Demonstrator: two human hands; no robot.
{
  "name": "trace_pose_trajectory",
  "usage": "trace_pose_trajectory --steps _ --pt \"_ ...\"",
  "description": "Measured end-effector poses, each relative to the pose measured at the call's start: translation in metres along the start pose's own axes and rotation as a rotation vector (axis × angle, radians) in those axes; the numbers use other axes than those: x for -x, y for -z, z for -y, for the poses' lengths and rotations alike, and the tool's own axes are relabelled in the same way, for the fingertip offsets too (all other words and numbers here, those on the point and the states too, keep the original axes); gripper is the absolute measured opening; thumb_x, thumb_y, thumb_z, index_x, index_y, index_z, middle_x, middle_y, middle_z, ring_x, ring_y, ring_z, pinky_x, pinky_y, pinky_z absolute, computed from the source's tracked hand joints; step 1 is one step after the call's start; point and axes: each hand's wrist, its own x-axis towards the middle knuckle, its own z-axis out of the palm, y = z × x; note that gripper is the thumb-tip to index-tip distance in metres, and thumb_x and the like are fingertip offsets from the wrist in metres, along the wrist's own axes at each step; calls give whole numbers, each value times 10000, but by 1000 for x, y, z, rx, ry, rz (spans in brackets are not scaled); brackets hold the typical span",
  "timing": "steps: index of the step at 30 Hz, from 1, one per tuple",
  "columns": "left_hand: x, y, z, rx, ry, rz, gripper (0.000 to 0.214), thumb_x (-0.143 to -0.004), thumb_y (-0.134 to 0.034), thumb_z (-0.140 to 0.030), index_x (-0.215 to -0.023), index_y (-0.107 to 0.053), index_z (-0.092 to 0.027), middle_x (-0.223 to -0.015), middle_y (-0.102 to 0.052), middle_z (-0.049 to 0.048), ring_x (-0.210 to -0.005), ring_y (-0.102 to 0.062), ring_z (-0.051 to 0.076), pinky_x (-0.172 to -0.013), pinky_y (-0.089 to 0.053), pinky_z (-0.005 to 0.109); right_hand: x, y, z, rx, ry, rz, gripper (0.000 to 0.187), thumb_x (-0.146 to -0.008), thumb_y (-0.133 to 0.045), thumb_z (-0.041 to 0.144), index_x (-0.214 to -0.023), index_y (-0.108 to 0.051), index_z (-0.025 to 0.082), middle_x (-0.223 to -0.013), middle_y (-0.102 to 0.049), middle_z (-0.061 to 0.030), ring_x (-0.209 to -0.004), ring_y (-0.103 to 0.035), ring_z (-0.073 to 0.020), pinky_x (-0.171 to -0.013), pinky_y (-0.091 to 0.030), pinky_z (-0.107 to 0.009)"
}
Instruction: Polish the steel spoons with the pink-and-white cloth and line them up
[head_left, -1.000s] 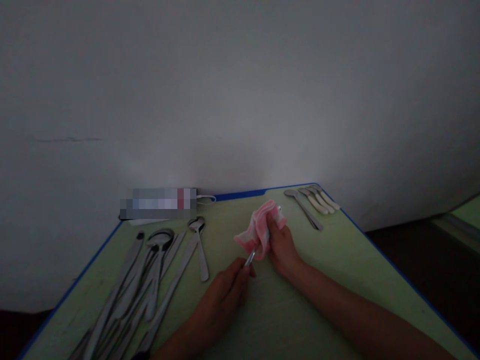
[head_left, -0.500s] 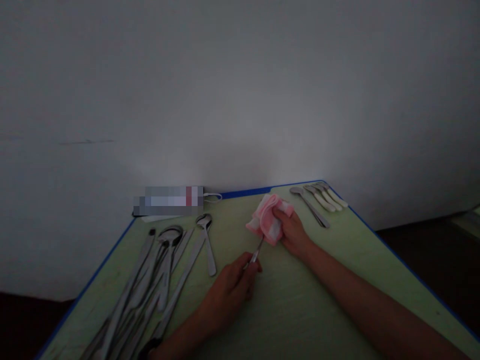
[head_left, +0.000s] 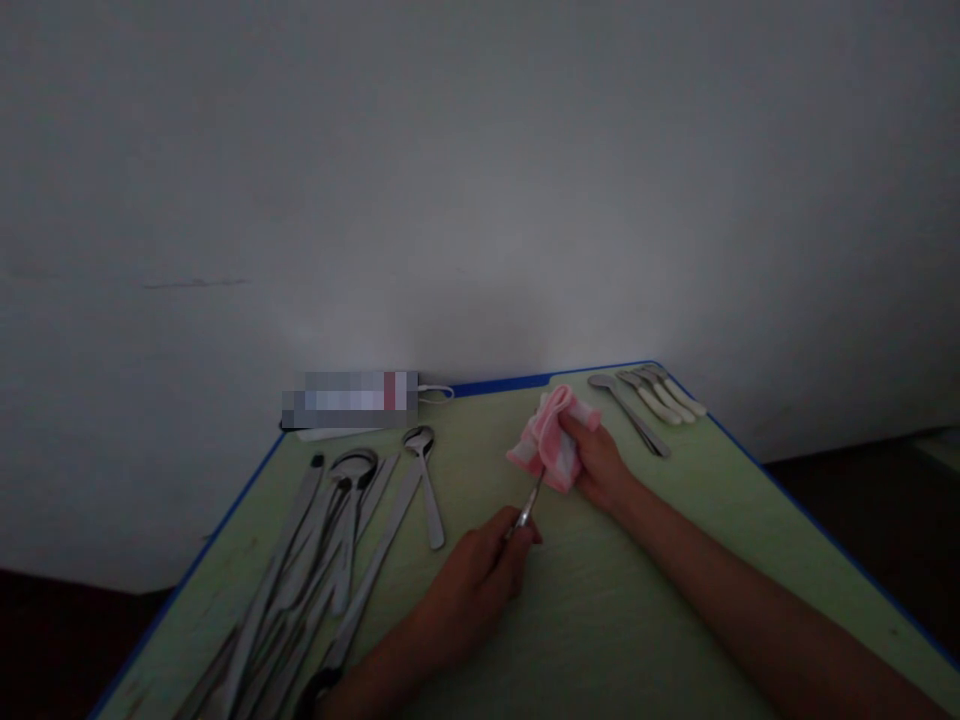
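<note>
Since a second earlier, the hands had drawn slightly apart, baring more of the metal utensil (head_left: 530, 502) between them. Fingers of the left hand (head_left: 484, 570) pinched its near end; the right hand (head_left: 596, 460) clasped a pink-and-white cloth (head_left: 553, 440) around its far end, which was hidden. Left of the left hand lay heaped metal cutlery (head_left: 292, 585); beyond the right hand, toward its right, lay white-handled cutlery (head_left: 676, 402).
</note>
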Motion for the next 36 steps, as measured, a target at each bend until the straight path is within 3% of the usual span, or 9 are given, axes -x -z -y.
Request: trace_pose_trajectory --steps 5,12,17,22,26,31,36 --pt "1 1 -3 -43 -31 33 339 -936 -292 -396 -900 -568 -202 -659 -497 -40 -646 -514 124 -621 -371 220 1 -1 5 -71 -59 121 263 -689 -672 326 -890 -642 159 -865 -687 -45 -761 -629 -177 -714 -487 -312" --pt "0 -3 1 -138 -64 31 353 -929 -325 -363 -712 -536 -181 -659 -541 -31 -666 -539 127 -658 -371 229 10 -2 4 57 -118 222 232 -646 -710 300 -814 -640 156 -710 -665 -10 -626 -593 -139 -624 -460 -267" --pt "-1 -3 1 -82 -30 47 322 -920 -337 -398 -751 -510 -185 -628 -526 -36 -608 -524 123 -591 -386 216 7 -3 1 27 -123 135 234 -634 -720 319 -779 -630 159 -693 -660 -2 -610 -584 -128 -618 -457 -254" --pt "0 1 -5 -5 -51 120 326 -925 -326 -388 -724 -483 -186 -591 -509 -42 -569 -502 112 -601 -389 214 1 -4 -3 -78 -64 -5 334 -678 -658 469 -844 -629 181 -781 -678 -16 -688 -608 -141 -660 -478 -261" --pt "2 4 -7 52 -45 130 308 -908 -375 -398 -742 -520 -183 -600 -512 -38 -590 -501 117 -599 -385 214 -1 -2 -4 -73 -47 19 388 -692 -613 536 -882 -622 199 -839 -675 -21 -752 -616 -155 -690 -484 -274" --pt "1 6 -3 379 41 234 364 -933 -268 -422 -885 -529 -172 -570 -550 -27 -529 -477 114 -527 -370 215 -1 -2 3 -108 -88 26 368 -699 -600 545 -864 -618 216 -824 -667 -9 -738 -605 -148 -700 -489 -271" --pt "-3 6 1 426 26 205 368 -923 -298 -434 -734 -473 -172 -531 -510 -38 -478 -431 101 -503 -355 219 6 -9 15 -95 -74 86 424 -712 -506 639 -779 -612 234 -704 -634 8 -613 -567 -134 -652 -491 -277"
